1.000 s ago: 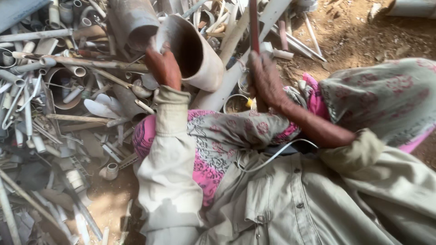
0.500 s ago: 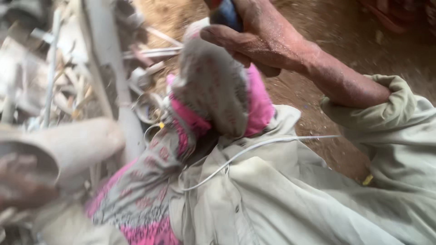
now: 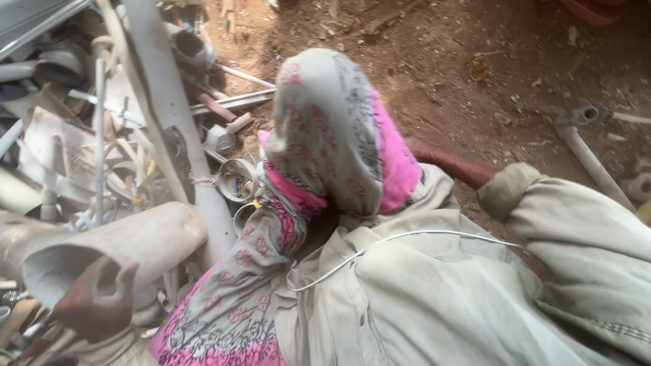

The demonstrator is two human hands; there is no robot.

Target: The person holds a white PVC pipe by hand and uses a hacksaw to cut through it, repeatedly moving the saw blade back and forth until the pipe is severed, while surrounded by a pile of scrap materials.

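At about eight o'clock in my view, my left hand (image 3: 95, 298) grips the open rim of a wide, pale, dusty pipe section (image 3: 135, 244), fingers (image 3: 112, 274) curled shut over its edge. The pipe lies on its side, mouth toward me, against a heap of scrap pipes (image 3: 102, 135) that fills the nine-to-eleven o'clock area. My right forearm (image 3: 454, 166) runs from three o'clock behind the grey-and-pink patterned cloth (image 3: 332, 135) at centre; the right hand is hidden there, so I cannot tell its grip. A bent grey pipe (image 3: 586, 152) lies on the dirt floor (image 3: 475, 54) at two o'clock.
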